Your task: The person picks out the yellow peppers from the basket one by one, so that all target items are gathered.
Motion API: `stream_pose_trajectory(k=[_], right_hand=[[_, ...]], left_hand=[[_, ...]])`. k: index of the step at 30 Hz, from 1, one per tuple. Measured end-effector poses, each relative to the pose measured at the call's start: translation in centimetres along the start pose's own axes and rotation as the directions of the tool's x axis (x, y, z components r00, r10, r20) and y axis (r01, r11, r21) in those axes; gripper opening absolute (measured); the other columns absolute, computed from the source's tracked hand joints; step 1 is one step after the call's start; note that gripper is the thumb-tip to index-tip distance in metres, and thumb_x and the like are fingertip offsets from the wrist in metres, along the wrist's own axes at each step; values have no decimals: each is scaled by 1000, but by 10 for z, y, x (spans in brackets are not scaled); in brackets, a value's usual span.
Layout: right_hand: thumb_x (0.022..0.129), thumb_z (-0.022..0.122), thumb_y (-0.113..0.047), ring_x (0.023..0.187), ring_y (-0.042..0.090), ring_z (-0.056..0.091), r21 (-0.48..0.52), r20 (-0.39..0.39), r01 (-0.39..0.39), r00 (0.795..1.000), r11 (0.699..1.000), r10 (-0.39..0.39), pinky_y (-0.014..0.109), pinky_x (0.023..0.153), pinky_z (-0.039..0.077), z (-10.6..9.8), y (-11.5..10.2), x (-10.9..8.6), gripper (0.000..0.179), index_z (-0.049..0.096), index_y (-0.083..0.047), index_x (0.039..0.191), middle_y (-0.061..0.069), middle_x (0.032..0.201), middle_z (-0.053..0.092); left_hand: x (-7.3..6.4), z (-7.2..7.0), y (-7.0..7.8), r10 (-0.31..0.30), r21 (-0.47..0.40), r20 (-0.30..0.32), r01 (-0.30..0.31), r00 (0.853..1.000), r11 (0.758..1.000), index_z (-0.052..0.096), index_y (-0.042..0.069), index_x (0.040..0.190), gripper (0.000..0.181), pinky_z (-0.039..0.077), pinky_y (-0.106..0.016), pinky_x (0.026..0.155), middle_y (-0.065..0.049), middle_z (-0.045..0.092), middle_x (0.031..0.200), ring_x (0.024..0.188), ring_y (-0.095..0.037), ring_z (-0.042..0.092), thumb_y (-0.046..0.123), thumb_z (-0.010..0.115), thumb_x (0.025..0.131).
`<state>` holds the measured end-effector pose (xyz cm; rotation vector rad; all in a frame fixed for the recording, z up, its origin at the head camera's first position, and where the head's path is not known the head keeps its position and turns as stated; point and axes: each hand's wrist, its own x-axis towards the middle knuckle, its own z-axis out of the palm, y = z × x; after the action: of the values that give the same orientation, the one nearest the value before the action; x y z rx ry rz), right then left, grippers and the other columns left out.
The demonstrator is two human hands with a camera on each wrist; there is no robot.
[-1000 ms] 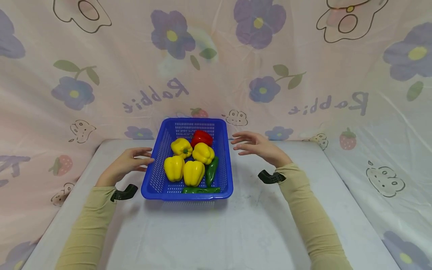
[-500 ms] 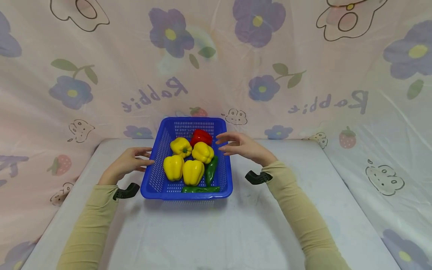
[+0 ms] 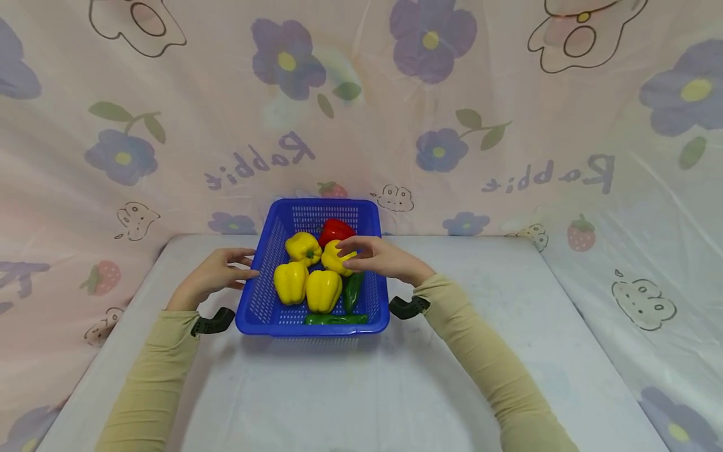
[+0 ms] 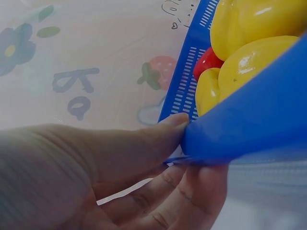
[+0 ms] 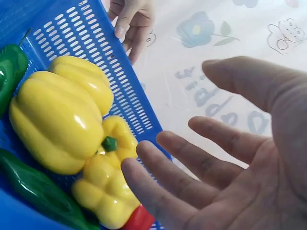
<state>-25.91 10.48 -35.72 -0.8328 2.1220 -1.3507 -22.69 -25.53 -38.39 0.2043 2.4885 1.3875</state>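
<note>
Lying back right in the blue basket [image 3: 271, 328], the yellow pepper [image 3: 332, 262] could roll against the red pepper [image 3: 337, 230] if brushed glancingly | right hand [image 3: 384, 257]: over it, contact unclear, fingers extended, grasping nothing | left hand [image 3: 217, 275]: pinching the basket's left rim between thumb and fingers.

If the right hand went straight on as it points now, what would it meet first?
Most likely the right hand would meet the yellow pepper it partly covers in the head view; depth is unclear.
</note>
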Motion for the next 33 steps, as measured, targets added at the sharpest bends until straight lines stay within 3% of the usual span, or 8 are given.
stream_pose_trajectory(k=[4, 14, 23, 33], right_hand=[[95, 62, -25, 112, 22, 56, 16, 0, -19, 1000, 1000, 19, 47, 96, 46, 4, 3, 7, 48, 49, -4, 136, 17, 135, 50], [96, 60, -22, 118, 33, 52, 30, 27, -47, 999, 998, 46, 49, 97, 44, 11, 4, 18, 50, 46, 0, 138, 22, 134, 49], [94, 61, -27, 111, 21, 57, -37, 41, -94, 995, 995, 95, 32, 92, 50, 18, 3, 26, 49, 50, -6, 137, 15, 130, 54], [95, 59, -28, 114, 24, 56, -47, 20, -139, 990, 989, 140, 32, 91, 50, 22, 3, 33, 41, 54, -13, 133, 6, 126, 57]], left_hand=[[1, 2, 1, -4, 5, -7, 4, 1000, 1000, 34, -9, 143, 63, 56, -41, 78, -31, 50, 125, 93, -31, 63, 12, 65, 92], [1, 1, 0, 4, 26, -10, -3, 1000, 1000, 34, -9, 142, 62, 57, -41, 77, -30, 51, 123, 89, -28, 64, 11, 65, 92], [1, 0, -1, 2, 27, -13, -1, 1000, 1000, 35, -9, 142, 62, 56, -42, 77, -30, 51, 122, 89, -29, 64, 11, 65, 92], [-2, 2, 4, 8, 29, -7, -8, 1000, 1000, 33, -11, 142, 64, 57, -42, 76, -31, 51, 122, 90, -29, 63, 12, 65, 92]])
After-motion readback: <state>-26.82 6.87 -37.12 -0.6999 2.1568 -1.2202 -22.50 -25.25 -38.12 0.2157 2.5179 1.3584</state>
